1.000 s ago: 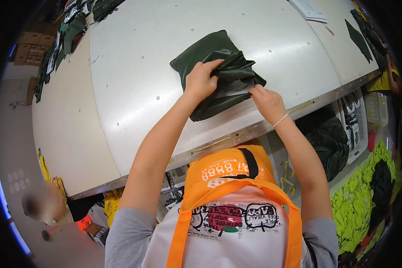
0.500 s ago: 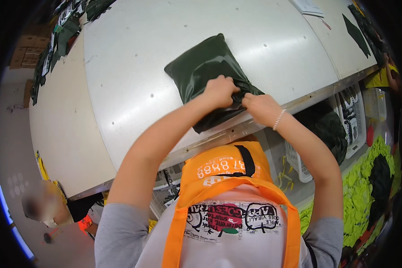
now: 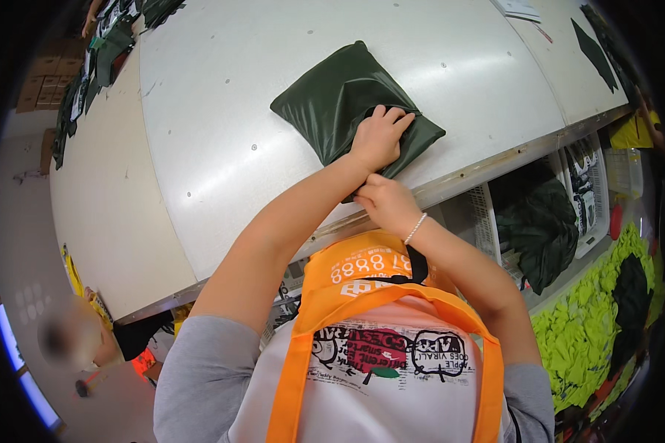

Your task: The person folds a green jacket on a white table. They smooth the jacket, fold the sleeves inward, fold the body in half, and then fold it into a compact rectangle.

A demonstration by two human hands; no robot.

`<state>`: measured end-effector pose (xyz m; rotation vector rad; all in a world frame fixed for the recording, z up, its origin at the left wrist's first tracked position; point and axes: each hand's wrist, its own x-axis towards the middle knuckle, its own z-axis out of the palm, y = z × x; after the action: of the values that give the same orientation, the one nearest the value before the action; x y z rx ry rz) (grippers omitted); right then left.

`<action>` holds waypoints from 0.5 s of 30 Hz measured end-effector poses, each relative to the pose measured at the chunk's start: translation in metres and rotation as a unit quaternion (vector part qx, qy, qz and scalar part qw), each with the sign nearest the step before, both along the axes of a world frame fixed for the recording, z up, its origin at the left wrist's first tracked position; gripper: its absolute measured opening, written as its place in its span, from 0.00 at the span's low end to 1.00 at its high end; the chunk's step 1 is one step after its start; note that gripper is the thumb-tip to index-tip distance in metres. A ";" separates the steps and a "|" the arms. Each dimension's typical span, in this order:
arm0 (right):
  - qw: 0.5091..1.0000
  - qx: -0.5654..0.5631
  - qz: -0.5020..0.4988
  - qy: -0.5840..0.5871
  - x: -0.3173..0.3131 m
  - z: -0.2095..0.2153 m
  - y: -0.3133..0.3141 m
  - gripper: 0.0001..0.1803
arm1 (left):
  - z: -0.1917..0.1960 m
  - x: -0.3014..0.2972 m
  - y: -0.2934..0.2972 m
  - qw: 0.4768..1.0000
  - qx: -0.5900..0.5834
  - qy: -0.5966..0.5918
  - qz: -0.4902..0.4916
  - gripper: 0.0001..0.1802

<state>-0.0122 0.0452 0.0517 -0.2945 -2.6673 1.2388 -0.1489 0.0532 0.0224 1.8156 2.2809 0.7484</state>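
A flat, cushion-like pouch of shiny dark green fabric (image 3: 314, 100) lies at an angle near the table's front edge. My left hand (image 3: 380, 140) rests on its near right part, fingers slightly apart and pressed onto the fabric beside a seam or fold. Just below, my right hand (image 3: 388, 201) is closed at the pouch's near corner, with thumb and fingertips pinching the edge. My left wrist partly covers that corner, so the exact grip is partly hidden.
The pale table (image 3: 222, 111) ends in a metal front edge (image 3: 462, 175). Beneath it, white baskets (image 3: 488, 221) hold dark green fabric (image 3: 543, 236). Yellow-green cloth (image 3: 580, 347) is heaped at right. A person (image 3: 89, 336) is at lower left. Dark green pieces (image 3: 111, 63) lie far left.
My right hand has moved from the pouch's right side down and left to its near corner. My left hand has shifted slightly right, and the pouch's right corner now lies spread out.
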 end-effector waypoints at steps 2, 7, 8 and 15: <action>1.000 0.012 0.003 -0.019 0.002 0.016 0.019 0.06 | 0.021 -0.008 0.002 0.995 0.014 -0.093 -0.018 0.30; 0.997 -0.034 -0.063 -0.015 0.026 0.020 0.056 0.06 | 0.090 -0.032 -0.046 0.980 0.156 -0.083 -0.094 0.33; 0.998 -0.031 -0.056 -0.010 0.028 0.021 0.061 0.06 | 0.080 -0.033 -0.061 0.983 0.125 -0.077 -0.106 0.32; 0.999 -0.024 -0.047 -0.008 0.029 0.029 0.072 0.05 | 0.038 -0.002 -0.070 0.975 0.155 -0.057 -0.148 0.19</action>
<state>0.0169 0.1173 0.0808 -0.4344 -2.6070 1.2779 -0.1505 -0.0163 0.0601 2.1153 1.8446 1.1673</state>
